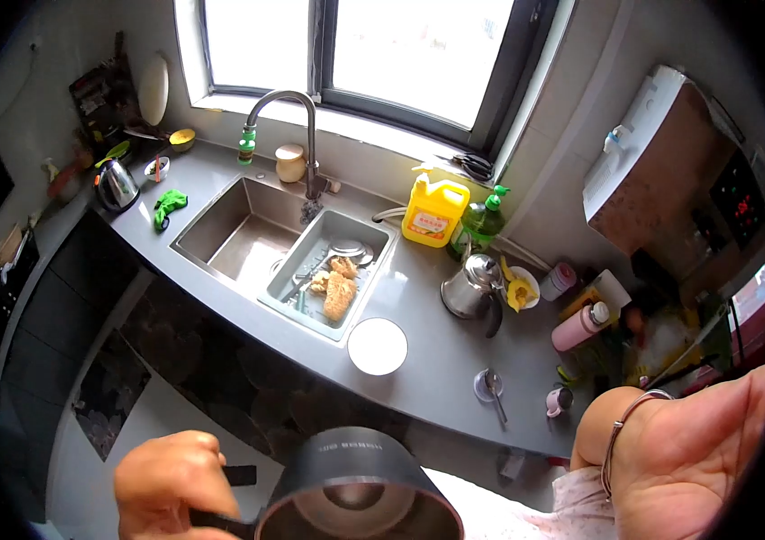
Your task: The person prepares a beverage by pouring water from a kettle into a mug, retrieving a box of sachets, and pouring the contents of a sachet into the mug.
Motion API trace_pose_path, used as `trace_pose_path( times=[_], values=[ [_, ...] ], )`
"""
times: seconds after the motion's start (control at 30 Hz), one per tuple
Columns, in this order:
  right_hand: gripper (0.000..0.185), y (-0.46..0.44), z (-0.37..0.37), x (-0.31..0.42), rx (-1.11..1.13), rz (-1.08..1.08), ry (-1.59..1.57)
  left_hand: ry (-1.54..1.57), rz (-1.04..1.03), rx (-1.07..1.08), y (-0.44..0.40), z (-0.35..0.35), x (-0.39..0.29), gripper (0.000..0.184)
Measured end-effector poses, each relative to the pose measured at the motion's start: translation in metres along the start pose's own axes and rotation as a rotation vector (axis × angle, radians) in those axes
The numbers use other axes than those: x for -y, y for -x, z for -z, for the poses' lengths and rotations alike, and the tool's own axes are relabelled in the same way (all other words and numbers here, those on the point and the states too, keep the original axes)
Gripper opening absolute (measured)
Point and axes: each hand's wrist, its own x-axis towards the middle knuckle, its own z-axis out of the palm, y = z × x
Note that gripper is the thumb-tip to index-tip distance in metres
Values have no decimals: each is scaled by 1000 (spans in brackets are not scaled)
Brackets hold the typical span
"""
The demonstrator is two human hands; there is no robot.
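Presently: left hand (171,486) clenching black pot (360,490) by handle (223,523) (presumably for control), before counter's (454,378) front edge; right hand (693,445): fingers cropped, cannot tell.

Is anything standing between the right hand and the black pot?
No, nothing visible blocks the way from the open right hand to the black pot, which the left hand holds by its handle. Light clothing shows in the gap between them, but it seems to lie behind rather than across the path.
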Motion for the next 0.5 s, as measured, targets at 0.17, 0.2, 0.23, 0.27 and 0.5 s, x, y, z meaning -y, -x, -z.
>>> trace_pose_path(
  times=[0.17, 0.2, 0.23, 0.27, 0.5],
  values=[
    [28, -2, 3, 5, 8, 7, 11, 175, 321, -225, 18, -14, 40, 27],
    [28, -2, 3, 6, 10, 9, 13, 178, 324, -222, 20, -12, 47, 27],
    [28, -2, 4, 7, 14, 10, 16, 245, 372, -197, 23, -11, 56, 19],
    [28, -3, 4, 7, 15, 10, 19, 312, 422, -174, 26, -11, 63, 13],
    [28, -4, 5, 8, 15, 8, 22, 429, 510, -263, 42, -16, 103, 10]
  ],
)
